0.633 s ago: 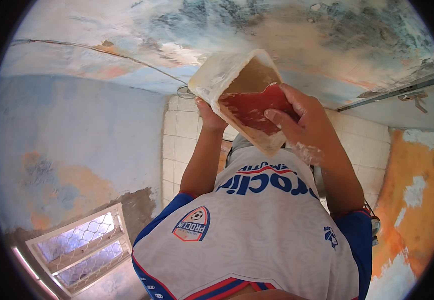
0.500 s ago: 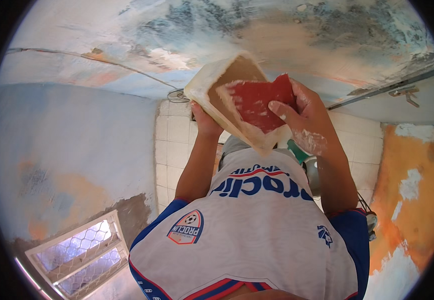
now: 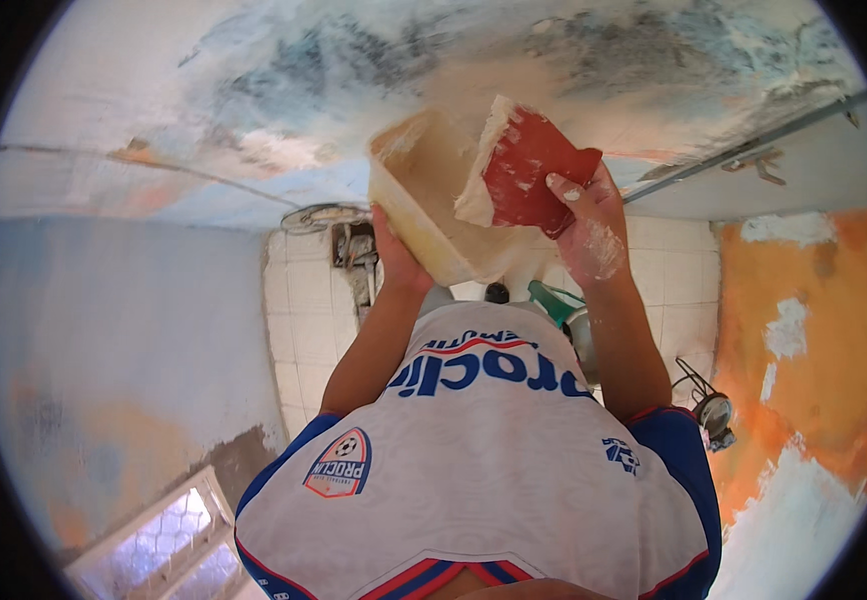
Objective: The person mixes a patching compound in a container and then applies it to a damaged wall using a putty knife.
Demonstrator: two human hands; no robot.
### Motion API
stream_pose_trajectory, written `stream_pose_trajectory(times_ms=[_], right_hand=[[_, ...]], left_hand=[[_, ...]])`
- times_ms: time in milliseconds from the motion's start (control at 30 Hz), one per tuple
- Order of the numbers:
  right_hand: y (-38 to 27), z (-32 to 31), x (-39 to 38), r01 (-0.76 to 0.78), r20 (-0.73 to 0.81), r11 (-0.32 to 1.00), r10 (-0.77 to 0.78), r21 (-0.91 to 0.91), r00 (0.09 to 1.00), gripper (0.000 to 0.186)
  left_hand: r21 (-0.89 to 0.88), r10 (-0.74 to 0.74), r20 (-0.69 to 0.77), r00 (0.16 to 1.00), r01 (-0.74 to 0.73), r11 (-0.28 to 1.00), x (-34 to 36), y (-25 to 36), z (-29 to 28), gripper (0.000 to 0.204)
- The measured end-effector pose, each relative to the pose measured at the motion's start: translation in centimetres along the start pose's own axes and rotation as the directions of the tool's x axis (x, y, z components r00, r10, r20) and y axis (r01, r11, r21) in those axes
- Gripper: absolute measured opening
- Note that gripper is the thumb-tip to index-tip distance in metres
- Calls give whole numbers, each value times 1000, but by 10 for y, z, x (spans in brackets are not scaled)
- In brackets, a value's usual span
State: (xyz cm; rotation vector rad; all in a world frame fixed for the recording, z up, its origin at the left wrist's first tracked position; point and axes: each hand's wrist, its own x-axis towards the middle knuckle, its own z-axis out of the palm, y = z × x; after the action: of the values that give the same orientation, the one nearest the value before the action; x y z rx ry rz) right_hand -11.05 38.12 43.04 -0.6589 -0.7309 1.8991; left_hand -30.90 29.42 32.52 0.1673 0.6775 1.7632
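My left hand (image 3: 399, 255) grips the near left side of a cream plastic tub (image 3: 409, 220), which is tilted and smeared inside with pale filler. In my right hand (image 3: 592, 225) is a red plastic spreader (image 3: 534, 170), pinched with the thumb on top. A thick strip of whitish filler (image 3: 479, 170) sits along the spreader's left edge. The spreader is at the tub's right rim, partly over its opening; whether they touch I cannot tell. Dried filler marks the back of my right hand and its thumb.
Ahead rises a patchy wall (image 3: 434, 60) with dark stains. A blue-grey wall (image 3: 114, 330) with a barred window (image 3: 169, 540) stands left, an orange wall (image 3: 804, 320) right. On the tiled floor (image 3: 304, 330) are a green object (image 3: 554, 300) and a round-headed appliance (image 3: 714, 412).
The spreader has come up out of the tub and turned, now showing filler along its edge. My right hand has tilted with it. The view has shifted a little.
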Motion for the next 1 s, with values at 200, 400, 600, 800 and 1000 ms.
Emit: stream_pose_trajectory(times_ms=[200,400,600,800,1000], right_hand=[[-12,-37,-5,113,-156,992,-103,53,982,22],[-31,-128,-5,357,-343,925,-298,126,891,27],[44,-263,57,406,-605,914,-329,-11,725,20],[46,-314,155,465,-399,870,-489,-162,776,20],[-124,-159,148,483,-513,788,-616,-382,598,27]], left_hand=[[-62,-206,-38,978,203,977,11,-22,-6,73],[-86,-254,-2,967,253,964,13,-38,-21,66],[-56,-231,25,973,232,971,1,-17,-41,64],[-4,-185,12,983,185,983,-10,2,-46,63],[111,-81,-177,981,102,989,-32,18,-54,68]])
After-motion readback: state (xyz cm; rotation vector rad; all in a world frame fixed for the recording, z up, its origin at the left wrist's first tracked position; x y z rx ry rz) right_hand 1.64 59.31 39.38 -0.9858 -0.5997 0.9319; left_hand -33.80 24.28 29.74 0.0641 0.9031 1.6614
